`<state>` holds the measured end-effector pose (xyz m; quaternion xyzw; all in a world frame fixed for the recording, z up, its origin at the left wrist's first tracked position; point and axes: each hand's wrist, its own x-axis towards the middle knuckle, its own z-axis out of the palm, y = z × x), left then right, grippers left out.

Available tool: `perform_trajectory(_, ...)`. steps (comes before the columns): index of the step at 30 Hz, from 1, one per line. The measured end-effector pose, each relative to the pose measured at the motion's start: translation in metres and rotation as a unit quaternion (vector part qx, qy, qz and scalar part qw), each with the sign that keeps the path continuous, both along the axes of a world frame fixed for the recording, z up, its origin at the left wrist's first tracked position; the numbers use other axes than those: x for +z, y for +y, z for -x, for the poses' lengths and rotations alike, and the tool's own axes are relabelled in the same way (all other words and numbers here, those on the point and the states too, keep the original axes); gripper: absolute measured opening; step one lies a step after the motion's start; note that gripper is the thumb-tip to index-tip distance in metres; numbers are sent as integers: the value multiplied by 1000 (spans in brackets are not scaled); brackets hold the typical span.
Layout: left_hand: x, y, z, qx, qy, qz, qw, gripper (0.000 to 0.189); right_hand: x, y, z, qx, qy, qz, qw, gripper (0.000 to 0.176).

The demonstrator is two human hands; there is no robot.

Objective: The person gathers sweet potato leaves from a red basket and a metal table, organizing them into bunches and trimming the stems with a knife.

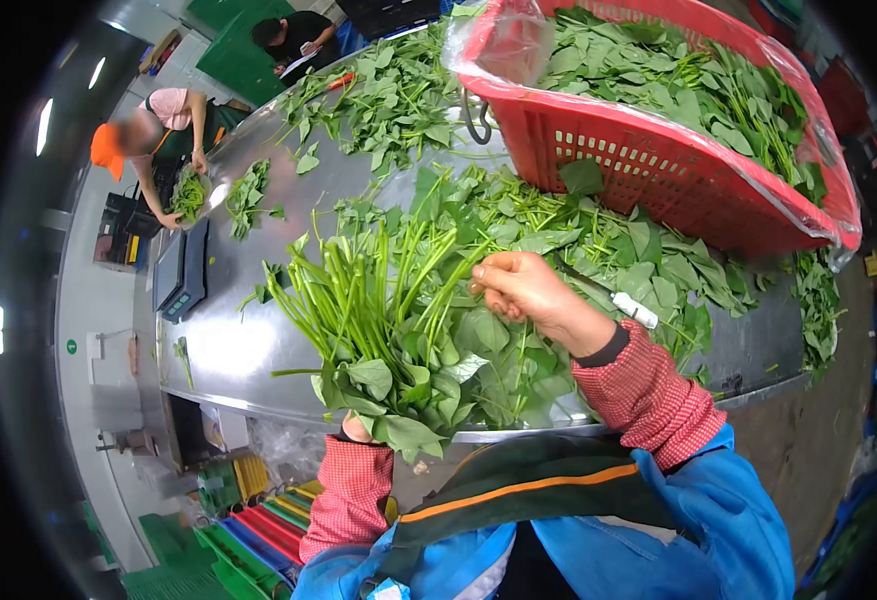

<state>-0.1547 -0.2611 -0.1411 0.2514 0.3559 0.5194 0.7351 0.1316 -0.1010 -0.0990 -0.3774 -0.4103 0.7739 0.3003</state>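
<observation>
A thick bunch of leafy greens rises over the table's near edge, its cut stems up and its leaves hanging low. My left hand grips it from below, mostly hidden by leaves. To the right of the bunch, my right hand is closed in a pinch beside the stem tips; whatever sits between the fingertips is too small to make out. Just beyond my right wrist lies a knife with a white handle, its dark blade partly among the leaves. Loose greens spread under and around the right hand.
A red plastic crate, lined with clear film and full of greens, stands at the back right of the metal table. More greens lie behind. A scale sits at the left edge. Two people work across the table.
</observation>
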Motion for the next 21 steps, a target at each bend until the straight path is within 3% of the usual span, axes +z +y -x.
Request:
perform_trajectory(6, -7, -6, 4, -4, -13, 28, 1000, 73, -5, -9, 3, 94, 49, 182, 978, 57)
perform_trajectory(10, -13, -9, 9, -1, -21, 49, 999, 72, -26, -11, 15, -34, 126, 205, 970, 39)
perform_trajectory(11, -15, -9, 10, 2, -25, 54, 998, 71, -21, -10, 5, -22, 135, 167, 977, 29)
perform_trajectory(14, -22, -15, 15, 17, -41, 75, 996, 70, 11, 5, -36, -229, 33, -56, 971, 19)
perform_trajectory(15, -25, -17, 16, 20, -45, 81, 996, 70, 3, 23, -57, -234, -57, -147, 959, 19)
perform_trajectory(16, -28, -19, 17, 22, -50, 84, 995, 70, -4, 36, -65, -251, -220, -263, 905, 21)
perform_trajectory(18, -26, -16, 15, 15, -51, 81, 995, 69, 5, 27, -44, -210, -246, -342, 882, 21)
perform_trajectory(19, -22, -13, 12, 3, -49, 74, 996, 68, 16, 16, -33, -141, -241, -358, 891, 26)
perform_trajectory(20, -19, -12, 10, -19, -30, 50, 998, 64, 24, 7, -20, -68, -178, -235, 953, 29)
perform_trajectory(21, -16, -10, 8, -40, -11, 26, 999, 59, 29, 3, -7, -47, -98, -153, 982, 27)
